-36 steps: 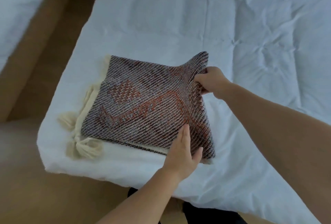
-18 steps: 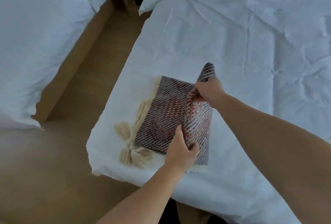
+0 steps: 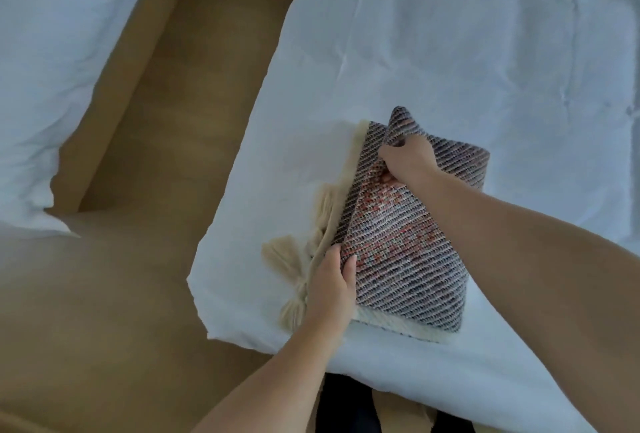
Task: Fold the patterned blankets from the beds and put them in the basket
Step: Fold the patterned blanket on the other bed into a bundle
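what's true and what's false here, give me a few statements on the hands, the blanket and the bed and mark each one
1. The right hand grips a raised flap of the patterned blanket. True.
2. The left hand is off the blanket. False: it pinches the blanket's near left edge, thumb on top.
3. The blanket is spread out flat in a single layer. False: it is folded into a compact stack on the white bed.
4. Cream tassels stick out from the blanket's left side. True.
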